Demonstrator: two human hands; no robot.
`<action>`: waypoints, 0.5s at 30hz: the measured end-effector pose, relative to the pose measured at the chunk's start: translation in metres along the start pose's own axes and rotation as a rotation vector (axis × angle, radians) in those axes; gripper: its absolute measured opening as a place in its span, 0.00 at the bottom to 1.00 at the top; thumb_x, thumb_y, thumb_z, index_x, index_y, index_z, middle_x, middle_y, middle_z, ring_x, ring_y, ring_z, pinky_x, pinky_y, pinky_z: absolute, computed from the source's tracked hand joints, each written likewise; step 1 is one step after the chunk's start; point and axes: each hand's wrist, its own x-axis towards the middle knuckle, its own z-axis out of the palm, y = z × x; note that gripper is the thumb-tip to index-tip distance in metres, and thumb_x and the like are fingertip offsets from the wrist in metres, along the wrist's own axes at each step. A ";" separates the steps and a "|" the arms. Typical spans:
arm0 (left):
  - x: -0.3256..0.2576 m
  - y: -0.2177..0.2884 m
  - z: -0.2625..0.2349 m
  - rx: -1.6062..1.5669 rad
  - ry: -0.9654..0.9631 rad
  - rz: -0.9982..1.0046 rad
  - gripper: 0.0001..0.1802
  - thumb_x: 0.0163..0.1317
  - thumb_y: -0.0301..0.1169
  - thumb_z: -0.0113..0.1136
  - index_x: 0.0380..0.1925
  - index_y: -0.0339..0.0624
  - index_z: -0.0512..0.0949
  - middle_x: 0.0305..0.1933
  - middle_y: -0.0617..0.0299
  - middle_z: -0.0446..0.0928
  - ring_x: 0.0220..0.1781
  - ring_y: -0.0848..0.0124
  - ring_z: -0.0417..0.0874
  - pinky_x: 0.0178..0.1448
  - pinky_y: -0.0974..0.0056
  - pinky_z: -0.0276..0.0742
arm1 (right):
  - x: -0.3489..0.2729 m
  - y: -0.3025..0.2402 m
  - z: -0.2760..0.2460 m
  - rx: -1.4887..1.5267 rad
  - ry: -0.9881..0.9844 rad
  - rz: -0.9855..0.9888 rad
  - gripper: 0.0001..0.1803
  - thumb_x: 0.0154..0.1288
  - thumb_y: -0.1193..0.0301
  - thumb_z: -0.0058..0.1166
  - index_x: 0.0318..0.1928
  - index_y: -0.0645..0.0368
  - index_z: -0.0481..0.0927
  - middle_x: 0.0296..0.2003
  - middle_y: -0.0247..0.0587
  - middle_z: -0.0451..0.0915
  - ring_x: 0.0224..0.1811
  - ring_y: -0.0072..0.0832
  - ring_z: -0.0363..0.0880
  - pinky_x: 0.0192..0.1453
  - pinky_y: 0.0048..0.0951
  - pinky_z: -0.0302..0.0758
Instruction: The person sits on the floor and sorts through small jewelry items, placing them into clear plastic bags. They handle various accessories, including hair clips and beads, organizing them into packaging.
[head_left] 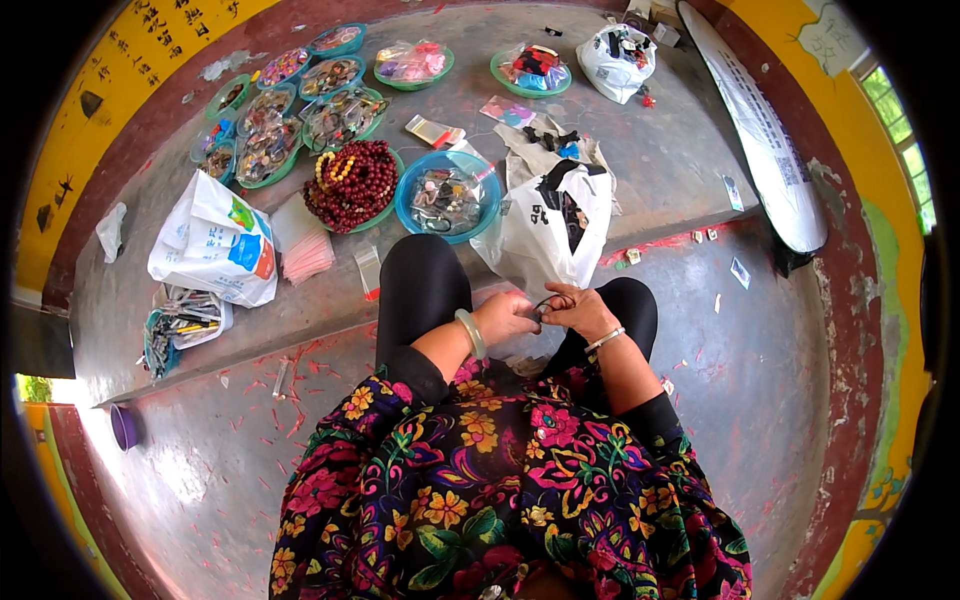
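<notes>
My left hand [504, 320] and my right hand [584, 313] meet above my lap, fingers pinched together. Between them is a thin dark loop [546, 302], like a cord or hair tie; its exact kind is too small to make out. Just beyond my hands stands a white plastic bag [547, 252] with black items showing at its top. Left of that bag, a blue basin [403, 205] holds clear packets of small pieces. A pale bangle is on my left wrist, and a light bracelet circles my right wrist.
Dark red bead strings [355, 190] fill a green basin at the left, among several basins of packets. A white bag [215, 240] stands near a tub of pens [195, 318]. Another white bag [615, 62] sits far right, and a long white wrapped board [765, 130] leans beyond.
</notes>
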 end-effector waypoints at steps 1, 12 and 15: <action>0.001 -0.002 0.001 0.010 -0.004 0.019 0.10 0.52 0.25 0.59 0.36 0.34 0.77 0.34 0.67 0.77 0.39 0.81 0.72 0.47 0.72 0.67 | 0.000 0.001 -0.002 -0.029 -0.023 0.021 0.33 0.43 0.86 0.58 0.55 0.72 0.65 0.26 0.28 0.71 0.27 0.16 0.71 0.37 0.17 0.73; 0.006 -0.017 0.002 -0.075 -0.070 0.029 0.12 0.53 0.21 0.58 0.39 0.31 0.75 0.37 0.66 0.76 0.41 0.80 0.73 0.48 0.73 0.68 | -0.010 -0.020 0.013 -0.039 -0.027 0.066 0.30 0.43 0.81 0.60 0.51 0.72 0.69 0.23 0.27 0.74 0.28 0.12 0.71 0.35 0.13 0.68; 0.003 -0.007 0.002 -0.096 -0.101 0.027 0.13 0.53 0.21 0.57 0.40 0.32 0.74 0.37 0.65 0.76 0.42 0.79 0.74 0.49 0.73 0.68 | -0.009 -0.018 0.008 -0.004 -0.106 0.073 0.29 0.43 0.80 0.60 0.50 0.73 0.70 0.26 0.30 0.77 0.30 0.14 0.72 0.38 0.15 0.69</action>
